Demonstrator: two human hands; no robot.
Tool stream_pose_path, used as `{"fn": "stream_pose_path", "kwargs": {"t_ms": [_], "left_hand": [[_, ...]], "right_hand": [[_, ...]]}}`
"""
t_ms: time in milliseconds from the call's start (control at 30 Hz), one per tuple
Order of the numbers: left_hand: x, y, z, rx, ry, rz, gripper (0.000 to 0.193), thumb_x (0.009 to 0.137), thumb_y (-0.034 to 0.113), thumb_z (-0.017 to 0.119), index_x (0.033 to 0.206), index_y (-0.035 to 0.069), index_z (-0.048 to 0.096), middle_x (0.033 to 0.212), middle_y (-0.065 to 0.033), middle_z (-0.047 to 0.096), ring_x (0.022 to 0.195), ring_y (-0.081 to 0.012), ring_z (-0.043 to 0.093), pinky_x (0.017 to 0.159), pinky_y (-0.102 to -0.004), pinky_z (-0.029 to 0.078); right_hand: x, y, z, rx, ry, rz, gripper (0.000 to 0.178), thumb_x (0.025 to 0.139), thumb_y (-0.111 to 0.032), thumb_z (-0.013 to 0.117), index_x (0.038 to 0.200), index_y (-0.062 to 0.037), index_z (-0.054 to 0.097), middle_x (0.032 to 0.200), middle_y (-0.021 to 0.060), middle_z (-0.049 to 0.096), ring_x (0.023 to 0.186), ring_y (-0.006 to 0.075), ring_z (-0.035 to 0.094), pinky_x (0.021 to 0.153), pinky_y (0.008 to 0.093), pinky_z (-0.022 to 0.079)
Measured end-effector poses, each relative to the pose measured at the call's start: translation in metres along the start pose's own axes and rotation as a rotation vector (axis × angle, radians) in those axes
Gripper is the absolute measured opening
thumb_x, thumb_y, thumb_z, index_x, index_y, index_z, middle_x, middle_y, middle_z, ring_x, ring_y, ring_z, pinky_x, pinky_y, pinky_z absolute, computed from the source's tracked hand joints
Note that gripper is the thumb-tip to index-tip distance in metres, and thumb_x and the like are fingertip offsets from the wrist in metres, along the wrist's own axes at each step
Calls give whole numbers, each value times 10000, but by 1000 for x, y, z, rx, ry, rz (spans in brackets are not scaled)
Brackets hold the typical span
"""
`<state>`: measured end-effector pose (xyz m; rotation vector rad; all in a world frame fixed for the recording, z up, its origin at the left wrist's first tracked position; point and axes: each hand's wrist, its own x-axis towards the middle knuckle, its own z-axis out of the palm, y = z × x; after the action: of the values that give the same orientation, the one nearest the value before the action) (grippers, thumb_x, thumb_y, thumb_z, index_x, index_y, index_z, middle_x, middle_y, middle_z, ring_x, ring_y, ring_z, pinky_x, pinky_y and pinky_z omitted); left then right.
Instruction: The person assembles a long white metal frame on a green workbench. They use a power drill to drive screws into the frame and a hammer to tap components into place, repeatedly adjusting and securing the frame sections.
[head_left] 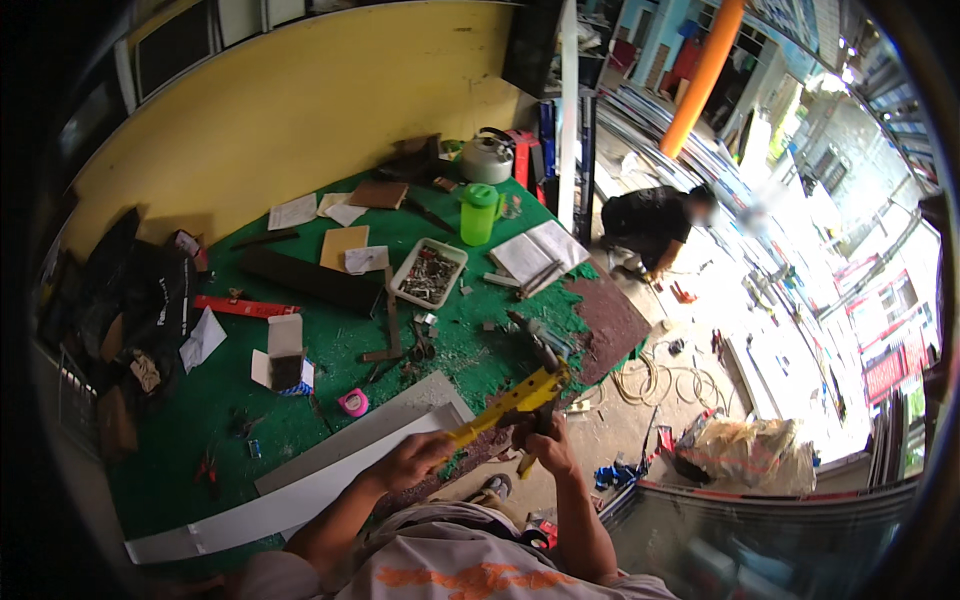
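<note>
A long yellow two-armed tool [510, 402] with small holes along its arm lies across the front of my body, just over the table's near right edge. I cannot tell its exact kind. My left hand [418, 460] is closed round the lower left end of its long arm. Near its other end my right hand [546, 445] is closed, the fingers partly hidden by the tool. Just beyond the tool's head a power drill [538, 340] lies on the table. Long white metal strips [330, 478] rest on the table beside my left forearm.
The green-covered table [180, 440] bears a tray of screws [428, 273], a light green jug [478, 215], a kettle [487, 160], an open small box [285, 362], and a pink tape measure [353, 402]. A person [650, 230] crouches beyond; cable coils [660, 378] lie on the floor.
</note>
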<state>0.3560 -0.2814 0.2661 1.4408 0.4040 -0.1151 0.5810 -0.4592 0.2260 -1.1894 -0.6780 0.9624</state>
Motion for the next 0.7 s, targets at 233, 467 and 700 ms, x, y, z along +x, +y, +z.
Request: {"fn": "stream_pose_path", "kwargs": {"t_ms": [233,467,700], "left_hand": [[28,-42,41,205,257,406,463,1080,415,416,1183,13,620,892,-37,617,797,-120,543,722,-321,467],[62,-154,21,22,-82,136,498,1039,321,500,1423,3,486,1385,-155,574,1335,-216,481,1137,-379,347],[127,-215,-22,911,649,-15,1144,723,534,814,1566,47,213,1570,-210,302,1482,-395,256,1195,-590,184]], "right_hand": [[6,22,41,506,-89,49,923,765,-182,654,1550,24,216,1128,103,619,1040,272,602,999,392,448],[-9,83,-3,163,72,205,425,851,-258,628,1175,15,585,1091,135,651,1008,239,653,879,384,528],[-36,113,-17,-352,11,442,422,871,-304,626,1134,21,561,860,104,636,770,193,622,690,363,508]]}}
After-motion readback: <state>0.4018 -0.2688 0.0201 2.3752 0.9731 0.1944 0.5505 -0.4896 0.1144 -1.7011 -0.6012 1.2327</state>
